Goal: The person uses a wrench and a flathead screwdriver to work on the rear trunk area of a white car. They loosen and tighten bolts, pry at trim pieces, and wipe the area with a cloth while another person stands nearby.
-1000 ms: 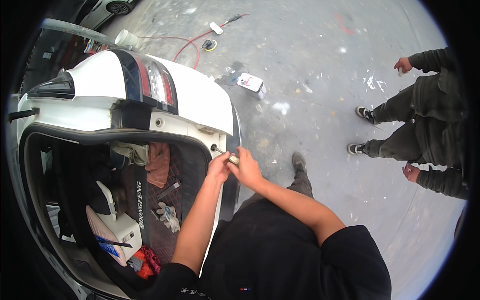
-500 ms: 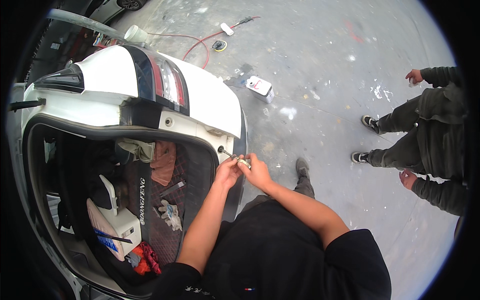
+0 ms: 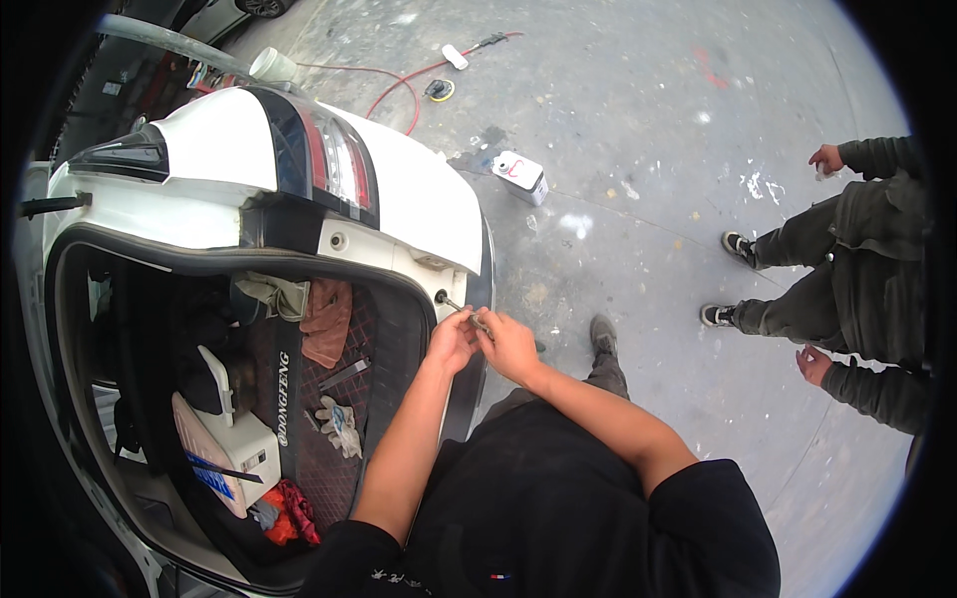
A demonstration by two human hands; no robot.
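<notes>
A screwdriver [image 3: 454, 304] with a thin metal shaft points at a round dark fitting [image 3: 441, 296] in the painted corner of the white car's [image 3: 419, 209] open boot. Its tip meets that fitting. My left hand [image 3: 453, 344] has its fingers closed around the front of the handle, by the shaft. Behind it, my right hand [image 3: 510, 348] grips the rear of the handle, which the fingers mostly cover. Above the fitting is a red and clear tail light [image 3: 339, 159].
Inside the boot lie a white box [image 3: 249, 453], gloves [image 3: 341, 427] and brown cloth [image 3: 327, 324]. A white jug [image 3: 520, 174], a red hose [image 3: 399, 80] and a round sander [image 3: 439, 91] rest on the floor. Another person [image 3: 847, 264] stands at right.
The handle has turned a little and shows less between my fingers. My right hand has shifted slightly down around it. The screwdriver's tip stays at the fitting.
</notes>
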